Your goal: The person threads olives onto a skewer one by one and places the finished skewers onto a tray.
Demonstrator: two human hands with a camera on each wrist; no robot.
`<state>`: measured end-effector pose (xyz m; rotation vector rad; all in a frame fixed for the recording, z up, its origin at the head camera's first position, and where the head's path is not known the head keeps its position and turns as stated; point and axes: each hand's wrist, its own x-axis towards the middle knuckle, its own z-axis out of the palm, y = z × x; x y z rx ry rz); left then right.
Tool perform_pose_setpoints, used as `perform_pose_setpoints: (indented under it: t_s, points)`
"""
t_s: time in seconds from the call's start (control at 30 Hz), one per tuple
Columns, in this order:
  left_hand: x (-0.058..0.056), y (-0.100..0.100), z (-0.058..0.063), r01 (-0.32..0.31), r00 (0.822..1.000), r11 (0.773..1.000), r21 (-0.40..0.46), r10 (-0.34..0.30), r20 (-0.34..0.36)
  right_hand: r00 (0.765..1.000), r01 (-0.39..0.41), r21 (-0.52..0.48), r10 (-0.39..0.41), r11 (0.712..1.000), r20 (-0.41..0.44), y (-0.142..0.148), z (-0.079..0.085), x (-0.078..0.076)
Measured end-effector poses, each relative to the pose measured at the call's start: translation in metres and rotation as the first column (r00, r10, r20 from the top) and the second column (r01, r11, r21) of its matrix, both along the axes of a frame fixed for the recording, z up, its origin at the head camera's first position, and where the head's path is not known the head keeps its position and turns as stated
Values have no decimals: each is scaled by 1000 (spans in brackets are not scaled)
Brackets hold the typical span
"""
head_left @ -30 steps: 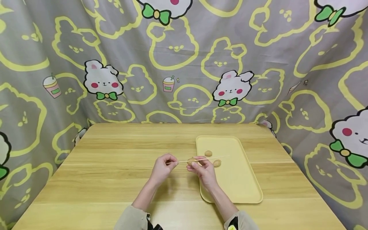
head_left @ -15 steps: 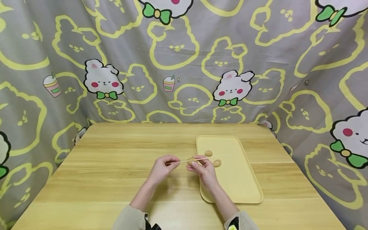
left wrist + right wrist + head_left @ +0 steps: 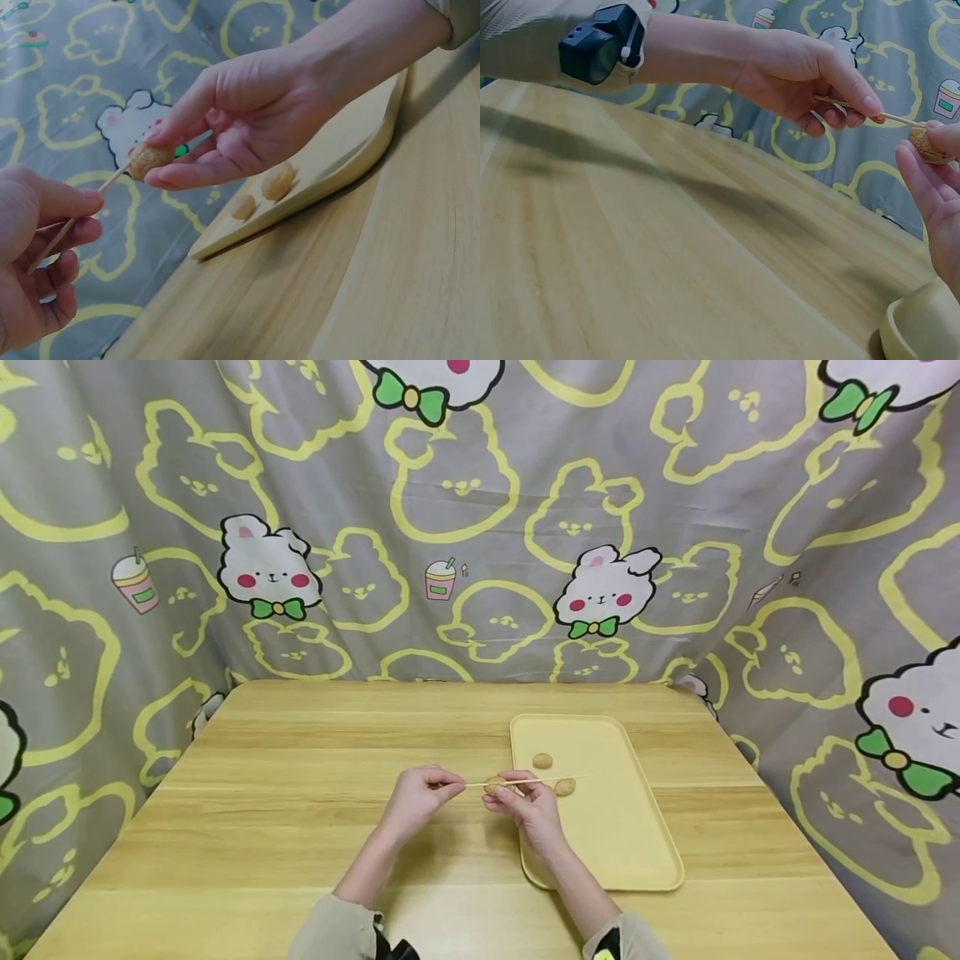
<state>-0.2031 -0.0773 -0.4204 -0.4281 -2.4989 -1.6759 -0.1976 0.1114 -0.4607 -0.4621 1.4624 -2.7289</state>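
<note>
Over the table, my left hand pinches a thin wooden skewer between thumb and fingers, near one end. A brown, rough-surfaced ball of food is on the skewer, held by the thumb and fingers of my right hand. The skewer's far end reaches past the right hand, above the yellow tray. Two similar brown balls lie in that tray: one towards the back, the other a little nearer. Which part of the skewer runs inside the held ball is hidden.
The tray has a low raised rim and stands right of centre on the wooden table. A grey patterned curtain hangs behind the table and along both sides. A dark camera is strapped to my left wrist.
The skewer's far end has dipped slightly, and both hands have shifted a little to the left. The grips on the skewer and the ball look the same.
</note>
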Motion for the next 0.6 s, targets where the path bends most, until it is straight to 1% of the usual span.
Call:
perform_pose_setpoints:
  t_s: [0.17, 0.27, 0.37, 0.47, 0.6]
  points:
    - [0, -2, -2, 10, 1000, 1000, -14, -10, -1, 1000, 23, 6, -23, 1000, 11, -3, -2, 1]
    - [0, -2, -2, 18, 1000, 1000, -3, -18, 1, 999, 26, 7, -26, 1000, 27, -4, -2, 2]
    - [1, -1, -2, 13, 1000, 1000, 9, -13, 14, 998, 28, 3, -28, 1000, 48, -6, -1, 3]
    - [4, 1, 1, 6, 999, 1000, 30, -7, 32, 998, 18, -9, -17, 1000, 54, -6, 0, 4]
    - [9, 3, 6, 5, 999, 999, 36, -6, 36, 998, -13, -7, 13, 1000, 65, -3, 1, 5]
